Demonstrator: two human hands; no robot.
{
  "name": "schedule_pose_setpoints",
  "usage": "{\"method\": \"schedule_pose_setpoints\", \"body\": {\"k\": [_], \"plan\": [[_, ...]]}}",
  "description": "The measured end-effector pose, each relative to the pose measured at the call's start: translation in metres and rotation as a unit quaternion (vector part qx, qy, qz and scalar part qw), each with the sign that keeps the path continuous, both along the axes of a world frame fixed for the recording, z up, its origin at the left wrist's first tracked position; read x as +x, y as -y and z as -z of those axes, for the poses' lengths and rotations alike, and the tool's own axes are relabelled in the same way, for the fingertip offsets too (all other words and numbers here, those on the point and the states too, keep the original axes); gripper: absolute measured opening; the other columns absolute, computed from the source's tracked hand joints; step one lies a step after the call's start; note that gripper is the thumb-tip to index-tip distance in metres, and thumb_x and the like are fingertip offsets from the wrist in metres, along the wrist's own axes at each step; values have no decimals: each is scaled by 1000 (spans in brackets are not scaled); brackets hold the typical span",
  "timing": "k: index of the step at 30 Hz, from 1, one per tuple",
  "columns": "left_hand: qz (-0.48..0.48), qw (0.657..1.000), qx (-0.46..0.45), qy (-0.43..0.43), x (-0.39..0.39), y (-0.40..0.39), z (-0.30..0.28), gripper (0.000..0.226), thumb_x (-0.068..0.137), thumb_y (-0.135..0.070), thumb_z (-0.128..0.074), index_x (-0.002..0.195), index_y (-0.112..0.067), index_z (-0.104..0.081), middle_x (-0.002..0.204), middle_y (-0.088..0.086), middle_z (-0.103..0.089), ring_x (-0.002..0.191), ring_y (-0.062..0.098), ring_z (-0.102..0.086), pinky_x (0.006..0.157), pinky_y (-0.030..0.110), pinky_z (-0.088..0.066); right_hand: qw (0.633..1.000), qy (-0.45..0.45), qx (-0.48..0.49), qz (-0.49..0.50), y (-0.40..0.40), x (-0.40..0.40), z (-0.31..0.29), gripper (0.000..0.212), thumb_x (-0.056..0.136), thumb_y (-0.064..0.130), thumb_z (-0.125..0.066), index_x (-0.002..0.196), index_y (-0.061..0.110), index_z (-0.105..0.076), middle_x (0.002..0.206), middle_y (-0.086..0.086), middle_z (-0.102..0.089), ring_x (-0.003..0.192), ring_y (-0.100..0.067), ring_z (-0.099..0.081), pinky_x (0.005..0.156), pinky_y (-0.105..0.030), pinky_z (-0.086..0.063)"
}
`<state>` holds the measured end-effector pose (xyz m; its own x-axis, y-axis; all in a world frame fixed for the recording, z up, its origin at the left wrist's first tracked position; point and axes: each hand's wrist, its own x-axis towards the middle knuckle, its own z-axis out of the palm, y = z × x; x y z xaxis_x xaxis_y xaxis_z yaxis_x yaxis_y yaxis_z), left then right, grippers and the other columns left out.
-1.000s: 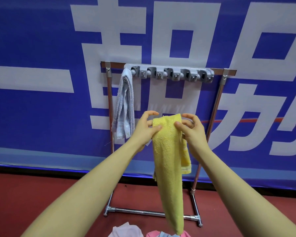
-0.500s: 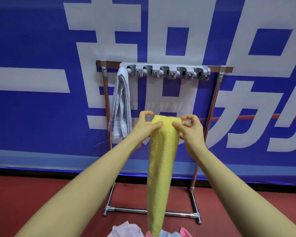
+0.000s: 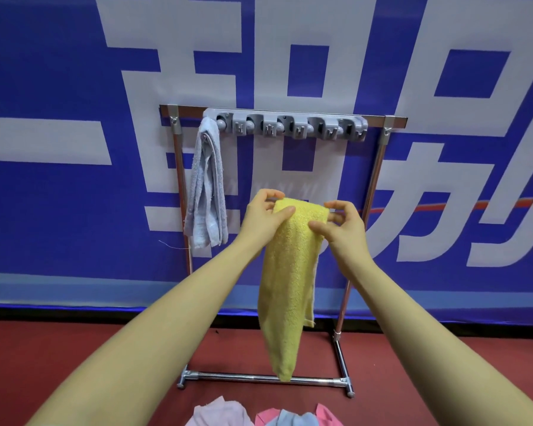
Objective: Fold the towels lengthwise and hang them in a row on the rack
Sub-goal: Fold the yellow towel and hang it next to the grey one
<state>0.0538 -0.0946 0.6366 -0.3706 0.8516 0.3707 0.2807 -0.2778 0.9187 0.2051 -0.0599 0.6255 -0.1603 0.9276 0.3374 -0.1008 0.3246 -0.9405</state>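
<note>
The yellow towel (image 3: pixel 285 281) hangs in the air in front of the rack (image 3: pixel 379 167), folded into a long thin strip. Its top end is held up between two hands, and its bottom tip dangles down in front of the rack's low bar. The left hand (image 3: pixel 263 218) pinches the top left corner, with the thumb on the front of the cloth and the fingers curled behind it. The right hand (image 3: pixel 342 227) pinches the top right side the same way, thumb in front and fingers bent over the edge. The yellow towel does not touch the rack. The rack is a shiny metal frame that stands on the red floor (image 3: pixel 43 358), close to a big blue wall banner (image 3: pixel 59 210) with white shapes on it. Along its top bar sits a gray holder strip (image 3: pixel 285 124) with five clips in a row. One gray towel (image 3: pixel 205 186) hangs at the left end of that strip, folded long and thin, well to the left of the yellow one. At the very bottom of the view lie more cloths in a small heap (image 3: pixel 268 416): one pale pink, one bright pink and one light blue can be seen. So there are two towels up high and at least three cloths down low.
</note>
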Motion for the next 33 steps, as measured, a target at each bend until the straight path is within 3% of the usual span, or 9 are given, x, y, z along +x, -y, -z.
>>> {"method": "schedule_pose_setpoints", "body": {"k": [4,9,12,18,23,27,29,33], "plan": [[24,999,21,-16,-5,0,0,33,80,-4,-69,108,-18,-55,111,2,-58,105,14,-55,89,26,-48,1000,-10,3,-14,-2,0,-3,43,77,-3,-72,112,15,-55,99,-8,-58,83,-15,-60,72,-25,-52],[-13,998,43,37,-8,-5,0,25,82,-2,-67,95,-22,-60,102,6,-61,94,17,-58,76,22,-47,999,17,0,-27,-2,-5,0,55,80,3,-72,130,12,-51,106,-4,-60,95,-13,-62,80,-21,-51],[-15,998,30,61,-10,-7,2,25,82,-5,-68,96,-24,-59,105,12,-62,95,20,-60,77,24,-49,1000,29,1,9,-3,-8,0,54,79,5,-74,128,6,-52,95,-4,-58,91,-16,-60,86,-27,-52],[-35,997,25,63,-13,-9,1,37,79,-8,-73,110,-16,-54,103,6,-59,95,17,-60,77,22,-49,998,50,12,38,-2,-17,0,34,80,4,-71,113,9,-66,91,-1,-64,94,-22,-62,86,-44,-55],[-74,996,11,58,-17,-10,-1,38,79,-12,-74,111,-15,-53,101,11,-63,92,20,-62,79,30,-52,996,72,39,33,3,-24,-1,42,90,9,-62,131,11,-54,111,-4,-60,104,-19,-57,88,-30,-50],[-81,993,23,85,-16,-9,0,31,80,-10,-72,106,-17,-56,99,11,-66,91,20,-64,77,29,-52,997,68,17,-12,1,-25,-2,65,82,5,-71,139,17,-44,126,-10,-51,107,-24,-58,90,-35,-53],[-86,991,26,98,-15,-9,0,31,80,-11,-72,105,-18,-56,100,10,-66,93,20,-64,79,29,-52,995,99,27,4,0,-23,-2,63,78,5,-75,134,15,-49,124,-10,-50,103,-23,-60,86,-32,-54],[-20,993,-17,111,-13,-6,0,50,77,-12,-75,119,-17,-48,115,10,-61,104,22,-61,87,34,-52,993,95,69,21,2,-18,-6,18,79,2,-72,92,14,-70,87,-2,-71,86,-17,-68,73,-27,-57]]}}
